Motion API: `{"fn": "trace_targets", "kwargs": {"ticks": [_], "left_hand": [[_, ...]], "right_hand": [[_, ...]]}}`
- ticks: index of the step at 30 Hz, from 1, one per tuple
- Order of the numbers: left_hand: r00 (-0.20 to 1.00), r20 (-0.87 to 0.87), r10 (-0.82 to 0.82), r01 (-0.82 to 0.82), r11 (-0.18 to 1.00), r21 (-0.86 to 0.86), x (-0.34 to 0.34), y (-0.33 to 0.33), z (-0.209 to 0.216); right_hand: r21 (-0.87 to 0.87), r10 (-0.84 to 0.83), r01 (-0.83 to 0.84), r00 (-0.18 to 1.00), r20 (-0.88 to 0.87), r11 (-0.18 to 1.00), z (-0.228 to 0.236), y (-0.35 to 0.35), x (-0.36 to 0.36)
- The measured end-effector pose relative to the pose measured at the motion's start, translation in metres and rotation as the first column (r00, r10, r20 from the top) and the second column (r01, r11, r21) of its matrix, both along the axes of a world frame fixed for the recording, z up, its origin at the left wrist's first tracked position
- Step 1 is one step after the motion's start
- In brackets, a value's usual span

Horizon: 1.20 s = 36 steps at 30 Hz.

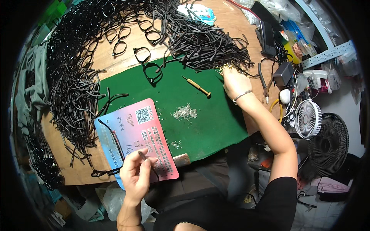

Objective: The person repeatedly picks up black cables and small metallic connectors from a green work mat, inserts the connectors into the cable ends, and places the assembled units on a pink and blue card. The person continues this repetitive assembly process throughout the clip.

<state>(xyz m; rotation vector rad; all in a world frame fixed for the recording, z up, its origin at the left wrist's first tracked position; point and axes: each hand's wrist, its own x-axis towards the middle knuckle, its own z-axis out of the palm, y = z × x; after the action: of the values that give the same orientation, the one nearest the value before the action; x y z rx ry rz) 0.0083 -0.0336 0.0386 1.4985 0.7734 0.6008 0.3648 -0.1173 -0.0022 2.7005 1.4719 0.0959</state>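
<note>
In the head view, the curled left hand [135, 177] is pinching a slim dark eyeglass temple [142, 155] near the green fabric mat's [216, 119] lower-left side, while the outstretched right hand [236, 84] is covering tiny gold-coloured pieces [222, 69] by its upper-right corner, grip unclear.

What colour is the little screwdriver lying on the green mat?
The screwdriver is gold-coloured; it shows in the head view.

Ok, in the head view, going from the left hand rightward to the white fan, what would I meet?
Left hand, gold-coloured screwdriver, right hand, pliers, black box, white fan.
</note>
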Motion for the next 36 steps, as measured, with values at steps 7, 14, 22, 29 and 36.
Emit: {"fn": "trace_targets", "kwargs": {"ticks": [7,14,22,29,36], "left_hand": [[0.964,-0.036,-0.264,0.258,0.959,-0.121,0.021,-0.014,-0.002],[0.972,-0.033,-0.234,0.212,0.924,-0.319,0.005,-0.02,-0.018],[0.966,0.052,-0.252,0.247,0.856,-0.453,0.008,-0.027,-0.019],[0.946,0.039,-0.323,0.292,0.791,-0.537,0.015,-0.026,-0.017],[0.892,0.056,-0.448,0.379,0.676,-0.632,0.021,-0.027,-0.003]], "right_hand": [[0.157,0.129,-0.12,0.99,-0.049,0.98,0.019,-0.036,-0.069],[0.399,0.102,0.01,0.961,-0.258,0.917,0.023,-0.069,-0.084],[0.355,0.056,0.151,0.858,-0.511,0.923,0.0,-0.08,-0.083],[0.221,0.068,0.161,0.644,-0.762,0.962,0.047,-0.063,-0.095],[0.456,0.505,-0.228,0.26,-0.823,0.86,0.044,-0.027,-0.135]]}}
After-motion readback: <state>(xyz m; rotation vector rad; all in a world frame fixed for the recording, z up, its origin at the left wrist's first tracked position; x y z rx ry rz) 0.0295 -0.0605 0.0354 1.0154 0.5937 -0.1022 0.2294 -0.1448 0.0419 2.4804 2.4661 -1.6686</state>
